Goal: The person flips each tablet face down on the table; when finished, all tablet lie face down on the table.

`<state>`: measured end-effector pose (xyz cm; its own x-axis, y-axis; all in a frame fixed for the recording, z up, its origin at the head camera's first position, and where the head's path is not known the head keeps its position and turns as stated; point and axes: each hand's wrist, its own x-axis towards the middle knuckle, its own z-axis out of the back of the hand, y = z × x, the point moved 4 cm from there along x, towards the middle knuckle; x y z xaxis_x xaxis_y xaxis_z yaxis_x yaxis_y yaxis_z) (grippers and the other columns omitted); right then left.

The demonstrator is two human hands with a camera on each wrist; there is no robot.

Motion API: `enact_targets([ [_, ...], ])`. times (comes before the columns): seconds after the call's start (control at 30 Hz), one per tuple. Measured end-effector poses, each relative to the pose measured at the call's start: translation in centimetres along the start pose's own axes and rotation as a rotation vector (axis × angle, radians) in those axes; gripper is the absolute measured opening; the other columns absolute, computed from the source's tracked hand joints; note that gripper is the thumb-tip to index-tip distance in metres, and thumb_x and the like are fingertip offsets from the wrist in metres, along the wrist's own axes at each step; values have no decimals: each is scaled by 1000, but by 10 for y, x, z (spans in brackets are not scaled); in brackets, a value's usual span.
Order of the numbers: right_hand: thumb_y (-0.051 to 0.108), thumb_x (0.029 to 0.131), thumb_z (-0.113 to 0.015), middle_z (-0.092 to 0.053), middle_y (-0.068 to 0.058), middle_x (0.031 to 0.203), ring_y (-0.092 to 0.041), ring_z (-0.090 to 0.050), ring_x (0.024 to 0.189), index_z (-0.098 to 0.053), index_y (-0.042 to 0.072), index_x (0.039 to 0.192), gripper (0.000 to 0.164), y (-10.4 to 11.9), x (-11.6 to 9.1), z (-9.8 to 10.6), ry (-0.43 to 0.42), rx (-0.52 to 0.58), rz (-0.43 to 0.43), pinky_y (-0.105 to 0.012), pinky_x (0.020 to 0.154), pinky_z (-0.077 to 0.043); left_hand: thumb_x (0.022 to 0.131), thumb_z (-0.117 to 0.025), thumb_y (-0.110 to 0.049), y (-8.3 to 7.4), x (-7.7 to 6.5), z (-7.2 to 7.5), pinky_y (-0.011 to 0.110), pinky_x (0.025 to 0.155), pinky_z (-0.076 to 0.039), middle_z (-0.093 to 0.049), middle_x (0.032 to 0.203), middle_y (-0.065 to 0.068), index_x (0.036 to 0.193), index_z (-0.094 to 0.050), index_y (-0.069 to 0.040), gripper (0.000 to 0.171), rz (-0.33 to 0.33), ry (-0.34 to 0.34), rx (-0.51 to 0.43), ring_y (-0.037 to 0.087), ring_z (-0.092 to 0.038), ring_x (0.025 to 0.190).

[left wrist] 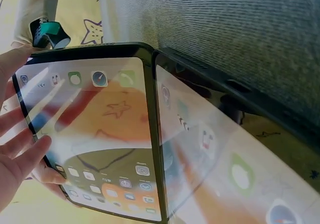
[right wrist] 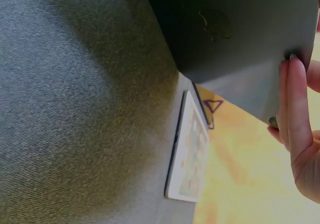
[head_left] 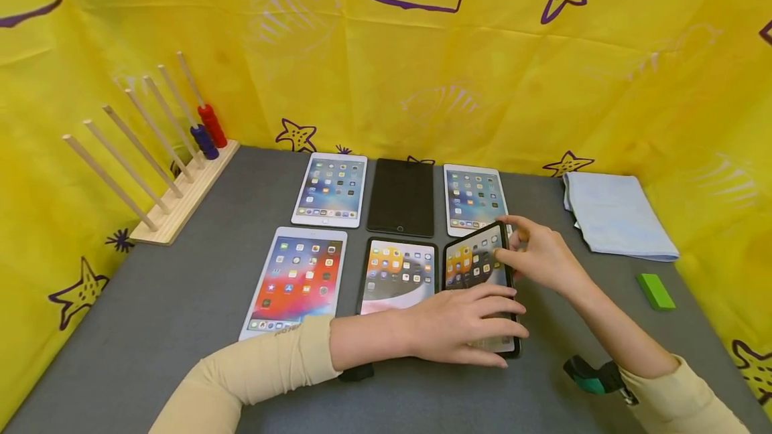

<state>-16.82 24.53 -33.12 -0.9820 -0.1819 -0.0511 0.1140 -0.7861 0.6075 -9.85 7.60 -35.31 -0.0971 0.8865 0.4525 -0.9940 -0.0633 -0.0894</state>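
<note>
In the head view a black-framed tablet [head_left: 476, 260] leans with its right edge raised off the table. My right hand [head_left: 539, 253] pinches it near the upper right corner, thumb on the screen side. My left hand [head_left: 464, 323] reaches across the lower part of the screen, its spread fingers at the raised edge. The left wrist view shows the lit tablet screen [left wrist: 100, 119] with reflections on it. In the right wrist view, fingers of my right hand [right wrist: 300, 114] lie against the dark back of the tablet [right wrist: 225, 34], which bears an apple logo.
Beside it lie a second black-framed tablet [head_left: 398, 273], a white tablet [head_left: 301, 273], and a back row with a dark-screened tablet [head_left: 401, 196] between two white ones. A bead abacus [head_left: 181, 193] stands left; a folded cloth [head_left: 618, 213] and green block [head_left: 655, 292] lie right.
</note>
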Motion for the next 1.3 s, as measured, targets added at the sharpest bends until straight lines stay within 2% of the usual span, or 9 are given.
enact_targets([
  [0.17,15,86,-67,-61,-1,70,-19,-61,49,-46,3,141,60,4,0,3,-4,-28,23,-32,46,-42,94,-61,-46,0,-1,2,18,114,-18,-55,136,0,126,-65,-20,41,-5,-43,15,16,-37,136],
  [0.37,14,85,-66,-58,1,64,-18,-56,45,-47,1,140,60,11,0,13,-5,-82,34,-31,42,-37,90,-68,-43,0,1,4,19,113,-20,-56,134,1,121,-67,-17,40,10,-139,-40,15,-37,137],
  [0.5,15,85,-67,-58,2,62,-19,-56,47,-47,-1,139,60,14,2,17,6,-118,31,-31,44,-39,89,-70,-42,-1,2,2,17,112,-22,-56,135,2,121,-67,-16,41,37,-181,-42,15,-35,139],
  [0.6,17,85,-67,-59,1,64,-19,-57,48,-45,1,140,62,13,3,17,19,-106,14,-32,47,-41,88,-71,-42,-2,1,1,15,110,-23,-56,135,2,121,-68,-16,42,52,-195,-45,15,-34,139],
  [0.7,19,87,-67,-61,-1,69,-20,-59,51,-43,5,143,63,9,4,16,34,-42,-10,-33,54,-45,87,-72,-41,-1,0,1,16,111,-23,-56,135,3,121,-67,-15,42,60,-204,-57,15,-34,140],
  [0.8,24,90,-67,-62,-6,79,-25,-63,58,-40,9,145,63,3,5,13,51,75,-38,-36,61,-49,88,-72,-41,0,-1,1,18,112,-24,-56,135,3,121,-67,-15,42,61,-206,-63,15,-34,140],
  [0.97,33,96,-63,-55,-15,105,-26,-62,88,-41,11,146,59,-10,8,9,76,269,-44,-45,76,-57,88,-72,-42,0,-2,3,20,112,-25,-56,134,3,120,-67,-15,43,59,-211,-58,16,-36,138],
  [1.13,37,98,-58,-47,-19,131,-31,-53,114,-42,10,146,58,-21,12,5,119,379,-62,-51,87,-53,87,-72,-42,1,-4,4,21,112,-26,-57,134,3,120,-68,-15,42,62,-228,-59,15,-37,137],
  [1.3,39,99,-55,-43,-20,143,-38,-47,124,-41,7,147,59,-25,15,-1,154,416,-87,-52,96,-48,86,-72,-42,2,-6,6,23,112,-28,-58,133,3,118,-69,-16,42,59,-242,-52,15,-39,136],
])
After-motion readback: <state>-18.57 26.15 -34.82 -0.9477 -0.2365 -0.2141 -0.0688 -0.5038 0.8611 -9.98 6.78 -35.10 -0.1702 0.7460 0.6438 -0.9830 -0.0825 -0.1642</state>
